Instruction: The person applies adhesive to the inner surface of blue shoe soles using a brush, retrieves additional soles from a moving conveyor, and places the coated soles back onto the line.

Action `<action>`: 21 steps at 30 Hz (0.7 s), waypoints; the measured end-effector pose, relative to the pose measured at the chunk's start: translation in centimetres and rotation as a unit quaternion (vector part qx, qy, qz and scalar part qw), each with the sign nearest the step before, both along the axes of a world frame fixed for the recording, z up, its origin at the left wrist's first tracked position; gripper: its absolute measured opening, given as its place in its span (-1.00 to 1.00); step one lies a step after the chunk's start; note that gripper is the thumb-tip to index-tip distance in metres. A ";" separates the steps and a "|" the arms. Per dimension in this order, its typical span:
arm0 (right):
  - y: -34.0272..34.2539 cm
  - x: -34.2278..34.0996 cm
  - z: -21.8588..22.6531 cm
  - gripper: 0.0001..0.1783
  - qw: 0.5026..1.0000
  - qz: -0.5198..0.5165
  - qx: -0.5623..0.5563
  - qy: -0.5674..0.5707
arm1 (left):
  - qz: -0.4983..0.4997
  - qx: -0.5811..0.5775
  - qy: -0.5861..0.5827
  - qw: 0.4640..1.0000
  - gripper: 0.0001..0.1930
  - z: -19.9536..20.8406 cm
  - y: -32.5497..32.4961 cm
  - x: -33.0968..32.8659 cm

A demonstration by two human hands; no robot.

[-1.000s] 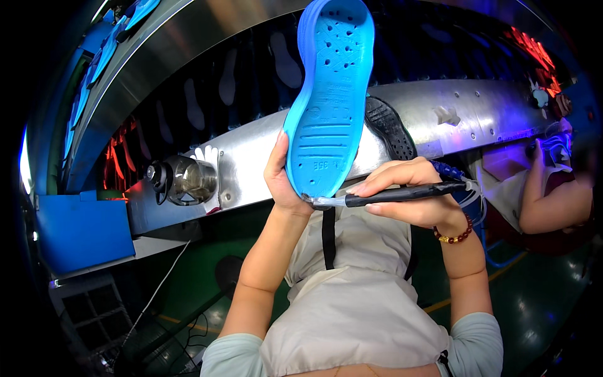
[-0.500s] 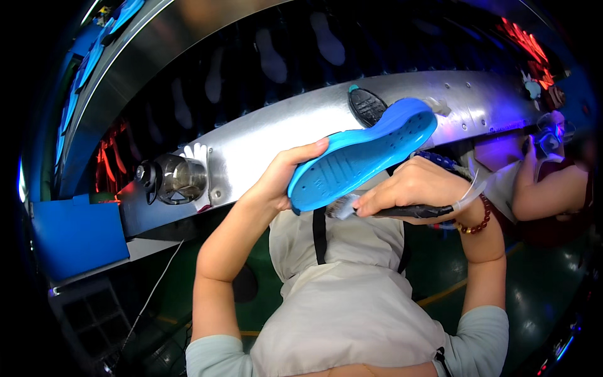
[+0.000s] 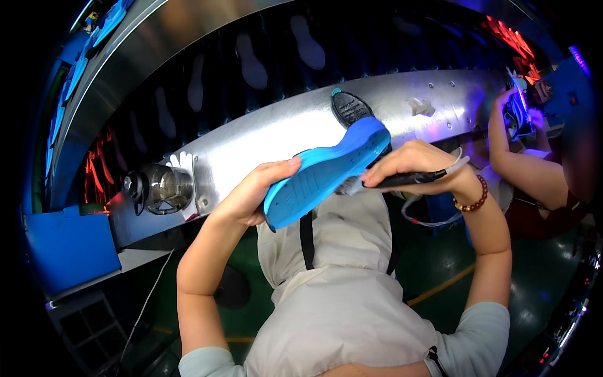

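Note:
A bright blue shoe sole [image 3: 326,179] is tilted up in front of me, its hollow inner side partly facing me. My left hand [image 3: 254,188] is closed round its lower left end, thumb on the rim. In my right hand [image 3: 418,164] is a brush [image 3: 405,181] with a black handle and a clear tube at its back end. The pale bristles are at the sole's right-hand lower edge; whether they touch it I cannot tell. Beyond the sole, a black sole with a teal tip [image 3: 350,108] lies on the metal ledge [image 3: 264,141].
Pale soles [image 3: 251,60] lie on a dark conveyor beyond the ledge. A clear jug with a black lid [image 3: 166,188] and a white glove [image 3: 182,162] are at the left, near a blue box [image 3: 72,251]. A co-worker's arm [image 3: 527,160] is at the right.
The blue sole has turned to a steeper, more edge-on tilt, and sits further left in the view. The brush has moved up along its edge. The co-worker's arms have lifted.

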State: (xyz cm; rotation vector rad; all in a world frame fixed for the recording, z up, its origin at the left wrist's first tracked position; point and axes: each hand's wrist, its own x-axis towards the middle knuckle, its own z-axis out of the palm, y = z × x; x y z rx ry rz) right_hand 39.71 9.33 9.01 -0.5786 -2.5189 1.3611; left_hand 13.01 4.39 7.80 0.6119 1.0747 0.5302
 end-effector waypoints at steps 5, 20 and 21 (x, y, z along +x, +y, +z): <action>-0.6 -0.8 1.2 -0.75 0.976 -0.096 -0.195 0.024 | 0.056 -0.015 -0.094 0.994 -0.38 -1.6 0.1 -0.2; 1.8 -7.2 -2.3 -0.70 0.883 -0.350 -0.303 0.085 | 0.074 0.119 -0.003 0.990 -0.62 -3.6 0.7 2.6; 2.0 -7.3 -2.3 -0.70 0.881 -0.355 -0.302 0.085 | 0.080 0.114 -0.001 0.990 -0.63 -3.6 0.8 2.6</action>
